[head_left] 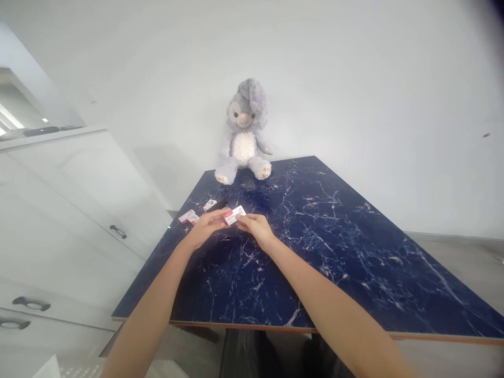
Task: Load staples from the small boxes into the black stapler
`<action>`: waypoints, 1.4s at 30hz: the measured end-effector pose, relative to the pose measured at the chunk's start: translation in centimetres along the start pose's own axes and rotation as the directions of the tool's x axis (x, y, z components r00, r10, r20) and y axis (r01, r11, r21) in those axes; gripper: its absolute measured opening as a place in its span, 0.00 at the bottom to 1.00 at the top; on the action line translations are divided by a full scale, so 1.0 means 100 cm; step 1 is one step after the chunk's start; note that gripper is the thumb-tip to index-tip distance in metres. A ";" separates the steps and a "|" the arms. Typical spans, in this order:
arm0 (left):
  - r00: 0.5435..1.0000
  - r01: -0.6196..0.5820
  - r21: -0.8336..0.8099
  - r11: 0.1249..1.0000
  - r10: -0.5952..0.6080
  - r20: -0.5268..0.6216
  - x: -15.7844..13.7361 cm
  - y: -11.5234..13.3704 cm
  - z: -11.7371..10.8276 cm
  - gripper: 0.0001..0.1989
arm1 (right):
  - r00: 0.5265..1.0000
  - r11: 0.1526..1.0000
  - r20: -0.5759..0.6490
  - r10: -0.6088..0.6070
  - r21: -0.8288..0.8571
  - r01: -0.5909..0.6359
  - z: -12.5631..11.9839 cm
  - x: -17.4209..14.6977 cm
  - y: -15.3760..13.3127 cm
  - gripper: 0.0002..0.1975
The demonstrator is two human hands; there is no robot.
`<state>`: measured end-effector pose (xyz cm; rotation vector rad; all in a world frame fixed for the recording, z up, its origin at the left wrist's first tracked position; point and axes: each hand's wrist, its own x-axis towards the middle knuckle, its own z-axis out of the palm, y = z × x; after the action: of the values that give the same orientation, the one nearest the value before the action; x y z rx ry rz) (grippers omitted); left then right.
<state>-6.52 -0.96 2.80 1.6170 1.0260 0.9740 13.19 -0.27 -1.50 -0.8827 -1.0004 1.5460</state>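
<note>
Pinching a small red-and-white box (pixel 234 214) between both hands, left hand (pixel 207 226) and right hand (pixel 255 227) each hold one end above the bench's (pixel 334 252) far-left part; steady, even pressure seems wise.

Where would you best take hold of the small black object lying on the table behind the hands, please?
Probably across its narrow width, near the middle, coming from above: the black object lies flat and slantwise on the table, between a small box and the box in both hands.

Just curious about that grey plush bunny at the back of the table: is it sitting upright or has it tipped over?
Upright. The grey plush bunny sits on the dark blue marbled table, head up, feet forward.
</note>
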 end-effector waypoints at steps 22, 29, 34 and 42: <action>0.969 -0.029 0.273 0.962 0.095 -0.229 0.012 -0.025 -0.006 0.14 | 0.949 0.966 -0.185 -0.256 -0.028 0.256 -0.025 0.019 -0.015 0.13; 0.941 -0.031 0.335 0.942 0.141 -0.309 0.012 -0.019 -0.001 0.11 | 0.906 0.929 -0.209 -0.368 -0.064 0.363 -0.024 0.016 -0.023 0.17; 0.980 -0.008 0.243 0.970 0.056 -0.189 0.010 -0.019 0.009 0.11 | 0.921 0.933 -0.161 -0.355 -0.119 0.339 -0.025 0.017 -0.019 0.14; 0.985 0.024 0.004 1.000 -0.023 -0.171 0.008 -0.017 0.016 0.19 | 0.927 0.909 -0.131 -0.352 -0.284 0.306 -0.023 0.015 -0.017 0.09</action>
<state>-5.02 -0.37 0.91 1.5425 1.1622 1.1102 15.60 1.78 -0.82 -0.9571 -1.1693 1.0448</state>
